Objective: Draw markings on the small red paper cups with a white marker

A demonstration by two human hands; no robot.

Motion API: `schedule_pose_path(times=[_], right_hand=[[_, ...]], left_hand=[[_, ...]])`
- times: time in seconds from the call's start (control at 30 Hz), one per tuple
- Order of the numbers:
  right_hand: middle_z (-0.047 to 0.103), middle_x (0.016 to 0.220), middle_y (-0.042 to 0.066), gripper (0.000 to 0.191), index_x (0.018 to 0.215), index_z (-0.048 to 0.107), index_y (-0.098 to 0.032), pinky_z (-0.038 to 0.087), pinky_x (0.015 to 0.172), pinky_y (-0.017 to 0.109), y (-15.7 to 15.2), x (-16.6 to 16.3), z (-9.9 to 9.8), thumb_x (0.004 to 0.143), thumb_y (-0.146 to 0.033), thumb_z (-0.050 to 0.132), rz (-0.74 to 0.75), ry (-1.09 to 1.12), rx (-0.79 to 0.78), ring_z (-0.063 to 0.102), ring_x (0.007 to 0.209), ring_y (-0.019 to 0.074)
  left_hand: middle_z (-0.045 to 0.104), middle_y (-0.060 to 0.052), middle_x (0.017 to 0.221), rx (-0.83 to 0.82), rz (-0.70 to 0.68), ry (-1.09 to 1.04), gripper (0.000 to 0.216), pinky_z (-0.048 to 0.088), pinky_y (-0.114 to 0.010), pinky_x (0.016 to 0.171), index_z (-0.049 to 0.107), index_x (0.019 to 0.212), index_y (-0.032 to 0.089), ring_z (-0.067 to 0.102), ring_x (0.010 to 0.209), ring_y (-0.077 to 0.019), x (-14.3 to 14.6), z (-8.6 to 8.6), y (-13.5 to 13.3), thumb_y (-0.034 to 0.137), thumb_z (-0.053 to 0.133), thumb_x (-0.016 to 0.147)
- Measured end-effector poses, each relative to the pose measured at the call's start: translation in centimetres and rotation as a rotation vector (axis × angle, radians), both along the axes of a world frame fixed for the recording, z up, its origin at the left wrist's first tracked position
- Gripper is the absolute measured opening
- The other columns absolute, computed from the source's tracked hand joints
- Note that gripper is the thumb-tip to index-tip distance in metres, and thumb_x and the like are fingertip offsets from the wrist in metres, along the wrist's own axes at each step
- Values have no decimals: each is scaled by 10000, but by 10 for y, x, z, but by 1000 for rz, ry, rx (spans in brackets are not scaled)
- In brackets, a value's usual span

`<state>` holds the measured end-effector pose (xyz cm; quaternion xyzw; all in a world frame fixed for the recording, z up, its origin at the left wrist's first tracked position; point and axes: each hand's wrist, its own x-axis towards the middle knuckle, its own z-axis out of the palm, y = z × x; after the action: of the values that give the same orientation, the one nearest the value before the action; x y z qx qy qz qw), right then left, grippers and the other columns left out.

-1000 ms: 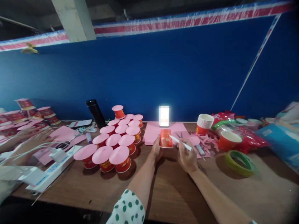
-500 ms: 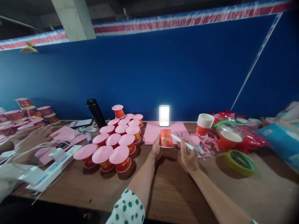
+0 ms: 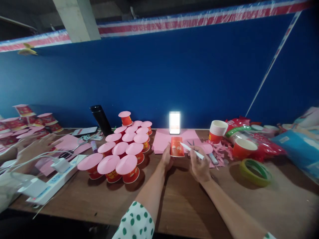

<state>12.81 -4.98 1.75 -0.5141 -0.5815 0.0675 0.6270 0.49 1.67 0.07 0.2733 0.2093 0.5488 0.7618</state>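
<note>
In front of me my left hand is closed around the left side of a red paper cup with gold print. Its white rim faces down. A slim white pen sits in the closed fingers of my right hand. The pen's tip is at the cup's upper right side; whether it touches is too small to tell. Behind the cup lie pink paper sheets and a pair of dark scissors. A lit phone stands upright at the back.
Upturned red cups topped with pink discs stand in rows on the left. Beyond them are a black flask, a power strip and another person's hands. On the right are stacked cups, pink scraps and green tape.
The white pen has shifted slightly left and down against the cup. Both hands keep their grips, and the whole view has moved a little.
</note>
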Motion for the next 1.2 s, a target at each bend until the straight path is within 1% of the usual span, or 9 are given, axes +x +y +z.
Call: schedule_pose_path(times=[0.27, 0.43, 0.57, 0.7, 0.83, 1.07, 1.2], right_hand=[[663, 762, 55, 191, 899, 616, -169, 524, 631, 271, 0, 0, 1, 893, -310, 487, 21, -1, 8, 629, 659, 155], [658, 752, 50, 174, 876, 599, -184, 510, 613, 269, -1, 0, 1, 898, -307, 478, 41, 18, -7, 623, 661, 156], [656, 742, 49, 181, 851, 599, -184, 507, 615, 275, -2, 0, 1, 895, -314, 481, 38, -1, -9, 622, 660, 159], [650, 734, 52, 206, 874, 597, -171, 509, 593, 270, -3, -2, 2, 900, -333, 473, 49, 54, -3, 617, 643, 155], [645, 741, 51, 218, 860, 607, -164, 514, 610, 269, -3, -3, 4, 901, -329, 471, 75, 69, 9, 613, 654, 151], [661, 769, 57, 175, 891, 606, -173, 522, 632, 286, -1, -1, 0, 890, -301, 486, 75, 21, 5, 630, 674, 163], [662, 737, 55, 177, 877, 600, -174, 517, 592, 280, -1, -1, 0, 889, -313, 490, 59, 40, 6, 625, 630, 159]], left_hand=[[697, -129, 940, -37, 19, 1, 380, 474, -360, 899, 639, 960, 92, 640, 966, -234, 0, 4, -2, 408, 440, 894], [697, -132, 950, -19, 2, -3, 405, 476, -366, 904, 633, 1003, 84, 641, 963, -231, 0, 6, -3, 394, 388, 916], [697, -138, 947, -14, 7, 5, 420, 482, -362, 896, 635, 988, 77, 642, 962, -231, 0, 4, -2, 391, 364, 923], [696, -133, 944, -1, 7, 2, 400, 485, -360, 888, 636, 973, 87, 642, 963, -236, 0, 3, -1, 416, 421, 900], [696, -132, 937, -7, 2, -3, 392, 481, -369, 890, 637, 950, 94, 639, 969, -247, 0, 3, -1, 442, 476, 869], [701, -131, 920, 2, 27, -6, 384, 479, -355, 895, 643, 941, 87, 640, 974, -242, 2, 4, -2, 418, 457, 884], [702, -128, 926, -8, 41, -7, 383, 482, -358, 894, 643, 947, 86, 645, 962, -238, 2, 3, -1, 414, 454, 887]])
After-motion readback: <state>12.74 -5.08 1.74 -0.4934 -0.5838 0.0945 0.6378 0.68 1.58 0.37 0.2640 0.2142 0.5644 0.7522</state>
